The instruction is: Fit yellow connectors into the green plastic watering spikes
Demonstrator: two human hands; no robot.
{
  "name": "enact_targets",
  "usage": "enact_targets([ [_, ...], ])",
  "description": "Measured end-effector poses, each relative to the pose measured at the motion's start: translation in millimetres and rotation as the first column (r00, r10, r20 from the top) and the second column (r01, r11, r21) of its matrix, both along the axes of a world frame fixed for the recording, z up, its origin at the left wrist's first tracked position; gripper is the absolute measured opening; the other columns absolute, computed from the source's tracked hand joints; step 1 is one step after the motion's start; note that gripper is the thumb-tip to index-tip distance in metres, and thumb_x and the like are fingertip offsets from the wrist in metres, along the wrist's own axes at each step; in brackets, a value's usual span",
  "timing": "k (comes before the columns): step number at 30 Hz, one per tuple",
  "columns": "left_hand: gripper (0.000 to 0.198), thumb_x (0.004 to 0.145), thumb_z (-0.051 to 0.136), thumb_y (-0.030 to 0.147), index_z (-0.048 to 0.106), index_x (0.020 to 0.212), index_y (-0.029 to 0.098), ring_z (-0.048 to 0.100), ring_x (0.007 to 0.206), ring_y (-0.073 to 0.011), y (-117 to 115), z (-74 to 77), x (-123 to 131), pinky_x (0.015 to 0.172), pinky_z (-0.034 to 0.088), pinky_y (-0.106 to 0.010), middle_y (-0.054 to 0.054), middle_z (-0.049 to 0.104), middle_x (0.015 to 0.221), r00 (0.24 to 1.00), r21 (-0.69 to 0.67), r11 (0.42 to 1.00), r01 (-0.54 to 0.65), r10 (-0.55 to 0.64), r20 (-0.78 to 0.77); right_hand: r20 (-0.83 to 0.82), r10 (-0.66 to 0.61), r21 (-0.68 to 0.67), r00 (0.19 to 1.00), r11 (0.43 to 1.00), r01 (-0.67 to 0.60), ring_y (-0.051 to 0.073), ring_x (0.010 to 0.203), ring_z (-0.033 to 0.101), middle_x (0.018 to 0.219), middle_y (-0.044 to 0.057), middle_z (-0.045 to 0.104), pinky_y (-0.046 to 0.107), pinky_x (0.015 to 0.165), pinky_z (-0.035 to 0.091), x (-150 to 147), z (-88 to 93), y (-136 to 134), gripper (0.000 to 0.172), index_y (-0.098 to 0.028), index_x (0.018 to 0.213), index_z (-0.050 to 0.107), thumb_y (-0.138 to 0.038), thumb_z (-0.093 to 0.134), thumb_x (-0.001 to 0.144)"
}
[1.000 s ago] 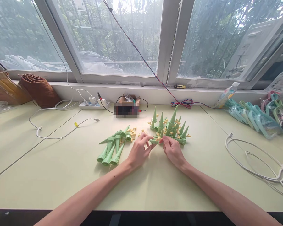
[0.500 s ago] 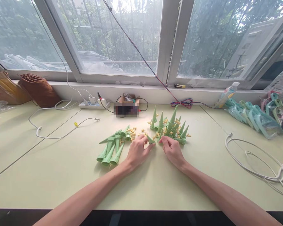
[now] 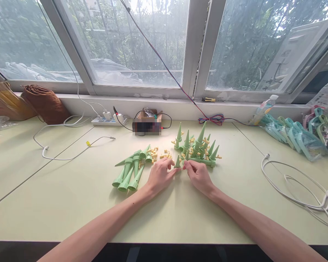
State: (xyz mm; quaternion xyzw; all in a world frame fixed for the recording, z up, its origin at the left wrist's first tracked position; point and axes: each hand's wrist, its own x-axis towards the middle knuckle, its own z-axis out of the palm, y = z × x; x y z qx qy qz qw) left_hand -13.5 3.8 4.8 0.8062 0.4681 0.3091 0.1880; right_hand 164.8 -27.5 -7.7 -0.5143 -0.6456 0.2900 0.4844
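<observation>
My left hand is closed on a green plastic plant-watering spike, its point upward. Close beside it, my right hand has thumb and fingers pinched together; what they hold, if anything, is hidden. Just behind its fingertips another green tip shows. A group of green spikes with yellow valves stands beyond the right hand, mostly points up. To the left lie several loose spikes, their wide ends toward me. Small yellow valves are scattered between them and the standing group.
A power strip and a small open box sit along the window wall. White cables lie at left, with a coiled white cable at right. A bottle and bagged teal items are at the back right.
The spike in my left hand has turned from leaning to nearly upright. My right hand has shifted very slightly, staying close to the left.
</observation>
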Motion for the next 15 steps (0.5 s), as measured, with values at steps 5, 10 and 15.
enact_targets([
  [5,0.020,0.085,0.065,0.037,0.066,0.081,0.017,0.053,0.066,-0.0153,-1.5,1.5,1.1,0.062,0.040,-0.027,-0.001,0.059,0.072,1.000,-0.037,0.999,0.030,-0.030,0.003,0.061,0.072,0.063,0.995,0.995,-0.076,0.010,0.049,0.026,0.053,-0.005,0.031,0.027,0.049,0.021,-0.5,-2.4,-1.0,0.045,-0.017,0.064,0.056,-0.044,0.047,0.099],
  [10,0.012,0.078,0.062,0.025,0.066,0.088,0.018,0.051,0.062,-0.0139,-3.6,4.5,0.9,0.057,0.038,-0.025,0.001,0.056,0.071,0.999,-0.023,0.999,0.038,-0.038,-0.007,0.089,0.104,0.085,0.991,0.990,-0.112,0.009,0.052,0.022,0.054,-0.005,0.026,0.027,0.049,0.018,-0.6,-3.5,-1.8,0.047,-0.018,0.057,0.039,-0.040,0.049,0.098],
  [15,0.012,0.078,0.056,0.017,0.061,0.088,0.019,0.051,0.062,-0.0134,-0.7,2.9,-1.0,0.059,0.038,-0.025,0.003,0.053,0.068,0.995,0.022,0.999,-0.047,0.045,0.084,0.140,0.222,0.070,0.965,0.970,-0.233,0.009,0.053,0.021,0.057,-0.005,0.025,0.026,0.051,0.018,-0.5,-0.3,-4.7,0.046,-0.019,0.058,0.034,-0.036,0.049,0.098],
])
